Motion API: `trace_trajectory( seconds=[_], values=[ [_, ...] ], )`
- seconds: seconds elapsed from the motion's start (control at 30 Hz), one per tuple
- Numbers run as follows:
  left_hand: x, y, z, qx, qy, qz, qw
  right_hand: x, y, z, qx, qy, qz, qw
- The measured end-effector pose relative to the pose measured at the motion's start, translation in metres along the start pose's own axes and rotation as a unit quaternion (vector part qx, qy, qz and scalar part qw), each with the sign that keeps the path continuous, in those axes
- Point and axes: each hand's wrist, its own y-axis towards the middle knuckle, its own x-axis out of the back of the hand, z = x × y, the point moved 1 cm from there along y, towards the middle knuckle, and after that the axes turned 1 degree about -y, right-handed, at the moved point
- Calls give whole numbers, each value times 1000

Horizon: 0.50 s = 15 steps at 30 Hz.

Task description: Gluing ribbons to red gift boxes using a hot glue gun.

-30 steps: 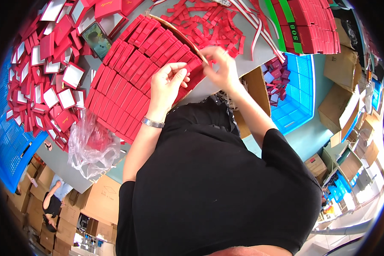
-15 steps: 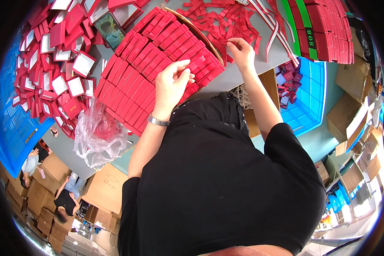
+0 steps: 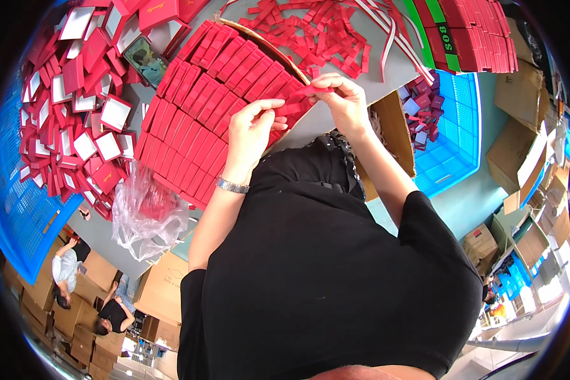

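My right hand (image 3: pixel 343 104) pinches a short red ribbon strip (image 3: pixel 303 95) between thumb and fingertips. The strip reaches left toward my left hand (image 3: pixel 254 130), whose thumb and forefinger close on its other end. Beneath both hands stand tight rows of slim red boxes (image 3: pixel 199 117) in an open carton, its cardboard edge (image 3: pixel 269 47) showing on the far side. Beyond that edge lies a loose heap of red ribbon pieces (image 3: pixel 316 31) on the grey table.
At the left are piled red boxes with white insides (image 3: pixel 85 95), a phone (image 3: pixel 145 60) and a clear plastic bag (image 3: pixel 149 218). Red-and-white ribbons (image 3: pixel 392 38) and stacked red boxes (image 3: pixel 478 35) sit far right. A blue crate (image 3: pixel 456 139) stands right, beside a carton (image 3: pixel 396 136).
My right hand has come left from the ribbon heap toward my left hand, and a red strip now shows in it. My left hand stays over the boxes. The view has shifted slightly.
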Motion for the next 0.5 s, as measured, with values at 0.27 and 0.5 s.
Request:
trace_trajectory(
  seconds=[0.27, 0.5],
  values=[
    [-5, -3, -16, 73, -244, 86, 963, -12, 1, 2, 122, -184, 114, 969],
    [-7, -6, -15, 31, -66, 30, 997, -12, 5, -7, 138, -221, 100, 960]
  ],
)
